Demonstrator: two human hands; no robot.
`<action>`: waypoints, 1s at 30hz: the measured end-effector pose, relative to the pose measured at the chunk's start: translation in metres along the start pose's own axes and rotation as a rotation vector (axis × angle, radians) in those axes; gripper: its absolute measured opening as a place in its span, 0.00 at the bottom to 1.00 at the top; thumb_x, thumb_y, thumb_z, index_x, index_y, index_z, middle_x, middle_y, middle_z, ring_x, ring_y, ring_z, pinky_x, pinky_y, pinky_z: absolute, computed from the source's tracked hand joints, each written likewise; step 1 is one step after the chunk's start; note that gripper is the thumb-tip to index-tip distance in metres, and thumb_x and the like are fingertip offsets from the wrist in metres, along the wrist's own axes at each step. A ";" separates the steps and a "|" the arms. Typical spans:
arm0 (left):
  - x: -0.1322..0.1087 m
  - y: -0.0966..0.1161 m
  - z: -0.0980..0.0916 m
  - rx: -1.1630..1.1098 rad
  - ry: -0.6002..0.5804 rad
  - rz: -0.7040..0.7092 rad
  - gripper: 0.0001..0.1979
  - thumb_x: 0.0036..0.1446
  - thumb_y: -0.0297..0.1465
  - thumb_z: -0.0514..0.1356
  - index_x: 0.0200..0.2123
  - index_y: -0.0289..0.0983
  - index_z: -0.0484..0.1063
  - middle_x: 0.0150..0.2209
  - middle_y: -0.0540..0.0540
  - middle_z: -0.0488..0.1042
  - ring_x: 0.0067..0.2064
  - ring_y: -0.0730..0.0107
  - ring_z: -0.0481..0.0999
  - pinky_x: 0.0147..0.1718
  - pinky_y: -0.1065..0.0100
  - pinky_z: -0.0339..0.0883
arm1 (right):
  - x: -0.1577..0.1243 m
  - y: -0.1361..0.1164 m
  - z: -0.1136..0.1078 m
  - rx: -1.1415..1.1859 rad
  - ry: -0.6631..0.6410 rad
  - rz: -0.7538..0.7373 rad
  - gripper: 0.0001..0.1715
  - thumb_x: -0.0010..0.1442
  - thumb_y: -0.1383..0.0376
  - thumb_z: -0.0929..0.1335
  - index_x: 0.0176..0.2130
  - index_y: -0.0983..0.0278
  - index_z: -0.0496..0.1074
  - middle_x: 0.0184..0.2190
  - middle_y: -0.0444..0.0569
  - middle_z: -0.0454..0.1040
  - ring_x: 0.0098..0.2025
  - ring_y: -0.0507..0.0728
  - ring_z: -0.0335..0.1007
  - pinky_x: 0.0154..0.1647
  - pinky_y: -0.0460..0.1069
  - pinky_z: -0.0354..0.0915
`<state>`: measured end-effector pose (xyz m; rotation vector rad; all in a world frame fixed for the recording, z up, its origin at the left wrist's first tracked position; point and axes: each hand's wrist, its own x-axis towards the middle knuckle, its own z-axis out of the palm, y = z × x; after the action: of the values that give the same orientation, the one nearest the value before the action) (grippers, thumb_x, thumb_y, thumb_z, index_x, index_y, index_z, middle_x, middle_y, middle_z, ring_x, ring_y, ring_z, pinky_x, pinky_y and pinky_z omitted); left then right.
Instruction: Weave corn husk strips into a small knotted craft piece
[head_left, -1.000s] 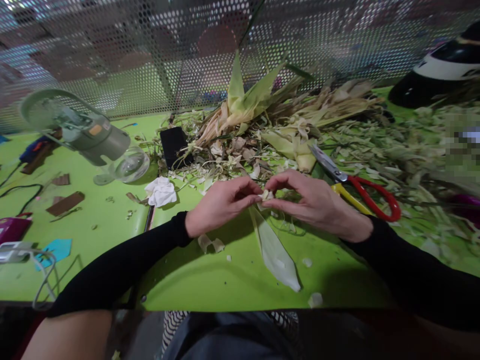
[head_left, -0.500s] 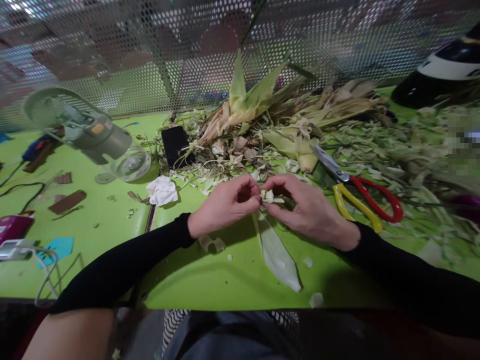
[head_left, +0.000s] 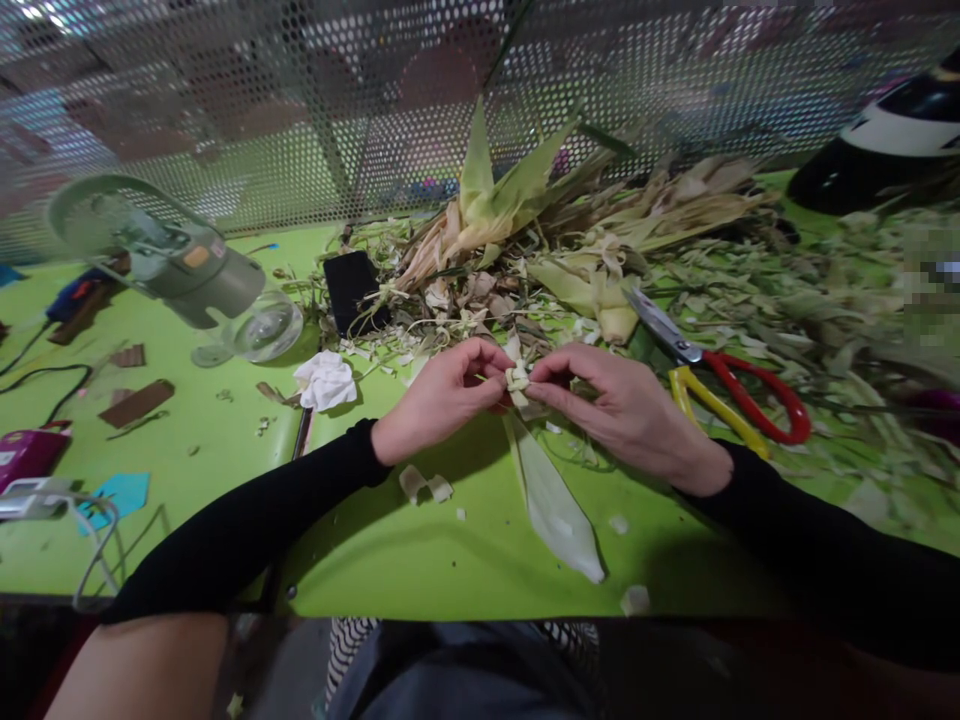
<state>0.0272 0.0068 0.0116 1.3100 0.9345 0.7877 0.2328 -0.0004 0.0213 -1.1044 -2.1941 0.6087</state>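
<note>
My left hand (head_left: 442,400) and my right hand (head_left: 622,410) meet over the green table (head_left: 420,560). Both pinch a small folded piece of pale corn husk (head_left: 517,380) between thumbs and fingertips. A long pale husk leaf (head_left: 551,500) trails from that piece toward me and lies flat on the table. Both arms wear black sleeves.
Red and yellow scissors (head_left: 720,395) lie right of my right hand. A heap of corn husks (head_left: 570,240) and scraps fills the back and right. A black phone (head_left: 351,288), crumpled white tissue (head_left: 325,380), a small fan (head_left: 157,260) and cables sit left. A perforated metal screen (head_left: 300,110) stands behind.
The folded husk piece has been turned and lifted slightly between my fingertips. Both hands stay in nearly the same place.
</note>
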 end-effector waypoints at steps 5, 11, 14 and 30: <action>-0.003 0.004 -0.008 -0.093 -0.042 -0.105 0.02 0.63 0.23 0.59 0.40 0.32 0.70 0.31 0.51 0.76 0.32 0.79 0.77 0.39 0.70 0.72 | 0.000 -0.001 -0.002 -0.044 0.002 -0.010 0.10 0.68 0.58 0.66 0.35 0.60 0.72 0.32 0.48 0.78 0.32 0.57 0.72 0.31 0.51 0.64; -0.010 0.002 -0.009 -0.311 -0.100 -0.248 0.10 0.61 0.21 0.59 0.46 0.33 0.73 0.32 0.50 0.78 0.31 0.79 0.78 0.38 0.70 0.74 | -0.001 -0.003 0.000 -0.025 -0.015 0.015 0.09 0.66 0.60 0.67 0.35 0.60 0.72 0.30 0.47 0.77 0.29 0.54 0.70 0.25 0.48 0.62; -0.012 -0.001 -0.003 -0.335 -0.115 -0.224 0.12 0.61 0.21 0.60 0.48 0.33 0.74 0.31 0.51 0.77 0.31 0.80 0.77 0.37 0.72 0.73 | 0.000 -0.004 0.004 0.002 -0.011 0.037 0.08 0.65 0.61 0.67 0.33 0.60 0.71 0.29 0.47 0.77 0.28 0.54 0.69 0.25 0.48 0.62; -0.012 -0.016 0.007 -0.386 -0.024 -0.176 0.12 0.55 0.31 0.70 0.37 0.33 0.70 0.28 0.51 0.77 0.28 0.80 0.76 0.29 0.75 0.69 | -0.007 -0.009 0.018 0.023 0.050 0.059 0.07 0.64 0.65 0.66 0.32 0.61 0.69 0.26 0.45 0.75 0.25 0.52 0.67 0.24 0.47 0.60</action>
<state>0.0283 -0.0085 -0.0026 0.8874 0.8166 0.7681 0.2181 -0.0135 0.0121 -1.1635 -2.1135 0.6232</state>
